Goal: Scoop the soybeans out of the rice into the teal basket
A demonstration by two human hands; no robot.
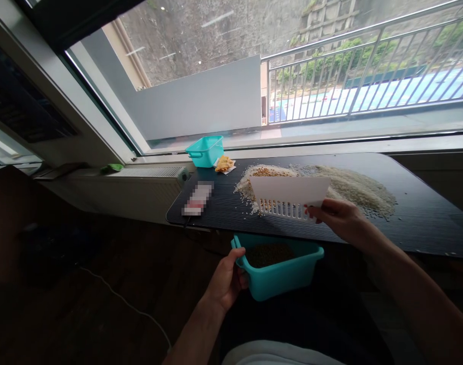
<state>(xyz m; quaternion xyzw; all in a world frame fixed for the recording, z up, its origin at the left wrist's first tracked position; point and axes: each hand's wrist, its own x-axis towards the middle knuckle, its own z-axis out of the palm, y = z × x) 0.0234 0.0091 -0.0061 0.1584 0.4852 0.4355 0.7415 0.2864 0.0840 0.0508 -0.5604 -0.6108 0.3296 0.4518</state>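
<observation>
My left hand (228,279) is closed on the handle end of a turquoise plastic basket (284,279), below the table's front edge. Small dark grains (271,254) lie inside it. Between the fingers and thumb of my right hand (340,219) is the right end of a white slotted scraper (290,190), its row of slots facing down toward me. Behind and under the scraper spreads a pile of white rice mixed with yellow kernels (274,172). To its right lies a wider heap of pale rice (362,190).
A second turquoise basket (206,152) stands at the table's back left, beside a crumpled yellowish item (224,163) on white paper. A blurred-out flat object (198,197) lies on the dark table (417,213) at left. Behind are a window and a radiator (147,190); a white cable (125,302) crosses the floor.
</observation>
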